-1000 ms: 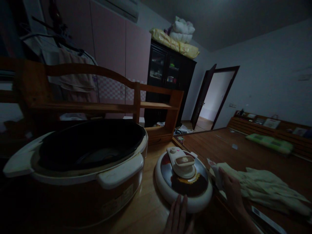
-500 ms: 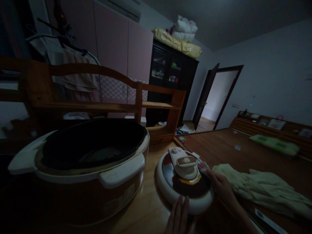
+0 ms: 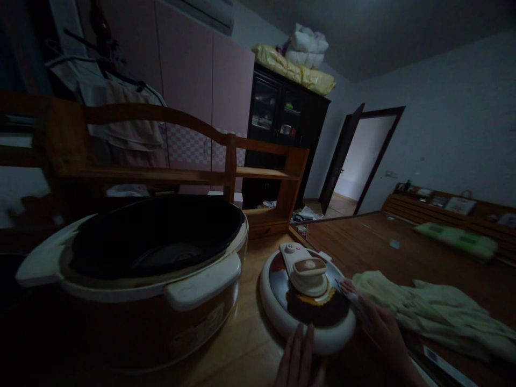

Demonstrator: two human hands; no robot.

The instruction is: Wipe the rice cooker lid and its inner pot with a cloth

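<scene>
A round lid (image 3: 278, 309) with a pale rim, dark see-through panel and knob handle lies on the wooden tabletop (image 3: 237, 344). My left hand (image 3: 297, 357) rests with its fingers stretched out on the lid's near rim. At the right side of the rim, my right hand (image 3: 381, 322) is closed on a crumpled white wipe (image 3: 353, 296), pressed against the lid; whether it is cloth or tissue I cannot tell. To the left stands the large open pot of an electric cooker (image 3: 203, 290), with a black inside and white side handles.
A wooden shelf rack (image 3: 258, 173) rises behind the cooker. On the right, a brown mat-covered bed (image 3: 350, 234) carries a crumpled pale green garment (image 3: 435, 309) and a green pillow (image 3: 455, 239). A dark cabinet (image 3: 312, 123) and an open door (image 3: 342, 150) are farther back.
My right hand has slid with the wipe along the lid's right edge, toward me and to the right. My left hand stays on the near rim.
</scene>
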